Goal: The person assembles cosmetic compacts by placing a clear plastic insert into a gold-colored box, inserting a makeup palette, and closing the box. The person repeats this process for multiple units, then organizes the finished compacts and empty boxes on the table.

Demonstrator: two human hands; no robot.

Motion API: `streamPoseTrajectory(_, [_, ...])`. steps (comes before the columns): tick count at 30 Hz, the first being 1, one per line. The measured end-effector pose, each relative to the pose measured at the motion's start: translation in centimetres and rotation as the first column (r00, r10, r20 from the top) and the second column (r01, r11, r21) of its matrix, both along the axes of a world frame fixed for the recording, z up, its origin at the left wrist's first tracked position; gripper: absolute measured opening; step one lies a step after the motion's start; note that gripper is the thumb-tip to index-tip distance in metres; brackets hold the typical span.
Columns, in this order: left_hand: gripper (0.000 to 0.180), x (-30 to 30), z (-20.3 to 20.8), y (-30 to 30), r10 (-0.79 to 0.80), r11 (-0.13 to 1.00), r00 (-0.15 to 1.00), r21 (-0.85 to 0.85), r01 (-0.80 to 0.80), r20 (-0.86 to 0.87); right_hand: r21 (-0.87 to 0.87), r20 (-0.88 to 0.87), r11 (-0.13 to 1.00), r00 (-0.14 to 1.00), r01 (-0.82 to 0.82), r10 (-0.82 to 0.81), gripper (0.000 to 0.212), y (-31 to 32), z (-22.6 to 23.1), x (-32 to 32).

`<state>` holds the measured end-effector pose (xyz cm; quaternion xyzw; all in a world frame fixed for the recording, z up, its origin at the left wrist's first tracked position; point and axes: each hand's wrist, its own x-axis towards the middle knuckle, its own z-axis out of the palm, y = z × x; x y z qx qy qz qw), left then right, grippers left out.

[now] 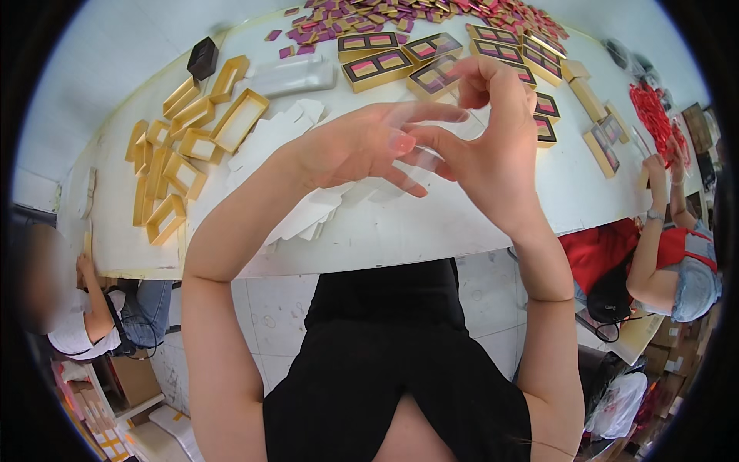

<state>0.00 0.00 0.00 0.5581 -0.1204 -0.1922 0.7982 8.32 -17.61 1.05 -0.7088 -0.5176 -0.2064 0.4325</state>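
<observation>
Seemingly thin, clear film (419,158) pinched between both hands.

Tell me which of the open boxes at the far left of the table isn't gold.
The black box at the far end of the gold trays. It alone is dark; every other open box in that cluster is gold.
</observation>
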Motion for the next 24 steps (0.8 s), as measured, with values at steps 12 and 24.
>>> streamPoseTrajectory(12, [0.077, -0.7, 0.3, -1.2, 0.135, 0.933, 0.991, 0.333, -0.132, 0.015, 0.133, -0.415, 0.9, 0.802, -0.415, 0.431, 0.081, -0.7, 0.2, 2.1])
streamPoseTrajectory(24, [0.092, -0.5, 0.6, -0.6, 0.149, 0.926, 0.982, 0.332, -0.179, 0.114, -0.261, 0.025, 0.927, 0.958, -0.271, 0.287, 0.086, -0.5, 2.6, 3.0])
